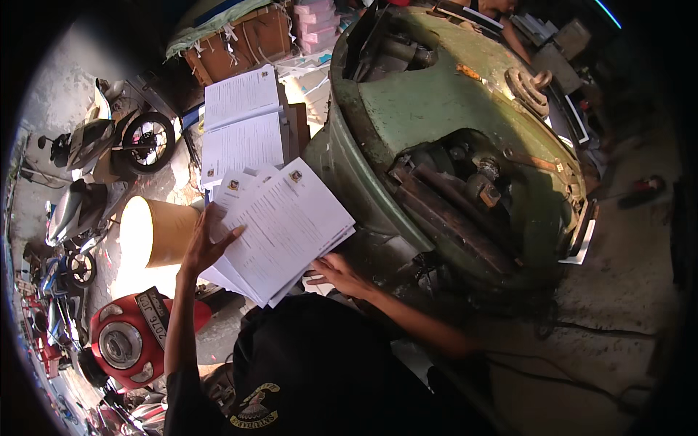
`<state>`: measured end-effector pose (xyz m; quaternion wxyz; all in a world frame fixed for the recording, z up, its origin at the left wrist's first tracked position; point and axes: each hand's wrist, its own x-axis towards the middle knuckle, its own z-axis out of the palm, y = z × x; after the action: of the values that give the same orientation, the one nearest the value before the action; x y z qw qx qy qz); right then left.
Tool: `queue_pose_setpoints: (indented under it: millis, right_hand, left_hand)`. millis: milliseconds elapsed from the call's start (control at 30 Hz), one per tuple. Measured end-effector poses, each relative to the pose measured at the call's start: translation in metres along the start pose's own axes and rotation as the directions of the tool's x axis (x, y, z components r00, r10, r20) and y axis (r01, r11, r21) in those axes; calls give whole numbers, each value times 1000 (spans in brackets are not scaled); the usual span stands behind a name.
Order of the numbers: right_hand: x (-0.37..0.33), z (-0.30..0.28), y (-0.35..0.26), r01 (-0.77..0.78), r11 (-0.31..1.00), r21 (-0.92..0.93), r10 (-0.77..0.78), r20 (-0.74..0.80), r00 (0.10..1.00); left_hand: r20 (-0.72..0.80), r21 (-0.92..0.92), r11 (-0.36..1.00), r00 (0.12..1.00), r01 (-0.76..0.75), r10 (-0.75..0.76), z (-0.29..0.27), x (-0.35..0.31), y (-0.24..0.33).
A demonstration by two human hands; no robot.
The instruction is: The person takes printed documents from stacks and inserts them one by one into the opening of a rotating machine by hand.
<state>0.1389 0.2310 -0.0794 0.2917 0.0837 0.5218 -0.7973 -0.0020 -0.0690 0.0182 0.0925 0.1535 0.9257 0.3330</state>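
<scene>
A thick sheaf of printed white sheets point(280, 229) is fanned out in front of my chest. My left hand point(207, 243) lies on top of its left side, fingers spread over the upper sheets. My right hand point(336, 274) holds the sheaf from beneath at its lower right corner. Two more stacks of printed sheets point(242, 123) lie on a surface just beyond, next to a large green machine point(443, 131).
The worn green machine, with dark rollers and gears, fills the right centre. Parked motorbikes point(109, 145) stand at the left, a red one point(131, 334) near my left elbow. A round cardboard drum point(156, 231) sits to the left. Cables cross the floor at the right. Another person's arm point(509, 29) shows at the top.
</scene>
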Motion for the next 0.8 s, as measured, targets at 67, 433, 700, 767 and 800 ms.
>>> queue_pose_setpoints:
  millis: [67,433,700,767,800]
  right_hand:
    - [10,-1,-16,120,978,-171,-112,56,992]
    - [50,-2,-49,260,763,-592,-418,-144,897]
    - [51,12,-73,387,855,-345,-364,131,922]
    - [54,13,-81,409,762,-502,-464,17,886]
    - [79,-7,-45,398,751,-526,-558,-184,809]
  left_hand:
    - [-120,-8,1000,992,25,-26,11,-20,-10]
    - [-188,-277,805,792,525,-582,54,-71,27]
    - [-115,-146,924,921,354,-371,29,-30,0]
    - [-177,173,864,878,472,-444,34,-17,18]
    - [-173,284,894,935,347,-309,36,-12,39]
